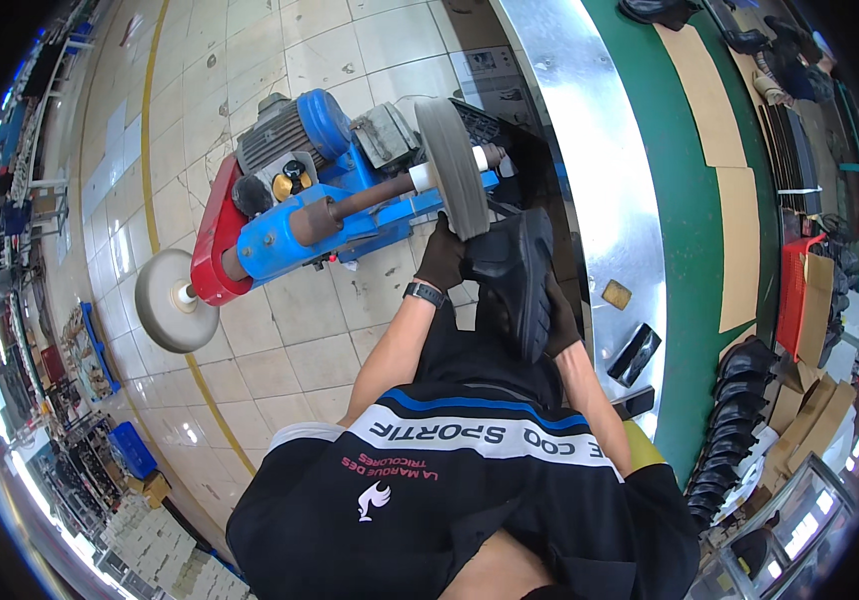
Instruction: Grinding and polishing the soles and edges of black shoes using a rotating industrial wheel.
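Observation:
A black boot [510, 262] with a thick treaded sole is held in front of me, its sole side turned to the right. The boot's upper meets the lower edge of a grey buffing wheel [453, 170], or sits just short of it; I cannot tell which. My left hand [440, 256], in a dark glove with a watch on the wrist, grips the boot on its left side, close under the wheel. Around the sole side, my right hand [561, 318], also gloved, is closed on the boot; some of its fingers are hidden behind it.
The wheel belongs to a blue machine [290, 225] with a grey motor, a red guard [216, 240] and a second pale wheel [178, 300]. A metal bench edge [615, 190] runs along the right, bearing a tan block [617, 293] and a black object [635, 355]. Several black boots [735, 420] stand beyond.

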The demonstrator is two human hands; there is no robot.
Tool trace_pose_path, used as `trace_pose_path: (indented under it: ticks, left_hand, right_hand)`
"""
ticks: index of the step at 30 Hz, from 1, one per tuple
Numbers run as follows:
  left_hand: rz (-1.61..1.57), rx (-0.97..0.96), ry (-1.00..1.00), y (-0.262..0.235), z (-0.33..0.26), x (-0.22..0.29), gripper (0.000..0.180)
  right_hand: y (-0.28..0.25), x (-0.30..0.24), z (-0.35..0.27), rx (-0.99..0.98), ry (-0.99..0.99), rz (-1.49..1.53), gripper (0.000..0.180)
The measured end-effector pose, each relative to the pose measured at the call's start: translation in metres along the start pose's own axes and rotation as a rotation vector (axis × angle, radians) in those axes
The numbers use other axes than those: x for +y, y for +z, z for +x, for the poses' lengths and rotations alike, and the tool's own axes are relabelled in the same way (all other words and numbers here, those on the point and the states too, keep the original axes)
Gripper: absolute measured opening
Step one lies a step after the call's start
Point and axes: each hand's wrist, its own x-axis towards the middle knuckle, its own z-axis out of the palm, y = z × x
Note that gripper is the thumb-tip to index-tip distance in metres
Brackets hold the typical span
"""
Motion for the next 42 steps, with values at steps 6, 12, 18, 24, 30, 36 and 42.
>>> trace_pose_path:
  ticks: [6, 12, 18, 24, 30, 36, 42]
  left_hand:
    - [1.191, -0.291, 0.148, -0.057, -0.026, 0.007, 0.036]
    - [0.436, -0.157, -0.295, -0.084, -0.030, 0.004, 0.028]
    - [1.066, -0.567, -0.255, -0.150, -0.010, -0.042, 0.024]
    - [1.159, -0.662, -0.589, -0.120, -0.012, -0.051, 0.027]
    - [0.911, -0.537, -0.397, -0.073, -0.052, -0.035, 0.023]
    - [0.701, -0.316, -0.725, -0.080, -0.065, -0.046, 0.023]
    - [0.758, -0.393, -0.830, -0.076, -0.061, -0.016, 0.023]
  right_hand:
    - [-0.002, 0.013, 0.051, 0.042, 0.106, 0.020, 0.053]
    - [-0.009, 0.029, 0.088, -0.208, -0.215, -0.452, 0.044]
    - [-0.052, 0.029, 0.169, 0.139, -0.377, -1.833, 0.049]
    - [-0.016, 0.000, 0.106, 0.118, -0.109, -1.725, 0.050]
    - [-0.008, 0.003, 0.038, 0.164, -0.426, -0.953, 0.060]
    - [-0.029, -0.003, 0.079, -0.060, -0.748, -1.590, 0.094]
    - [-0.018, -0.008, 0.105, -0.215, -0.520, -1.486, 0.092]
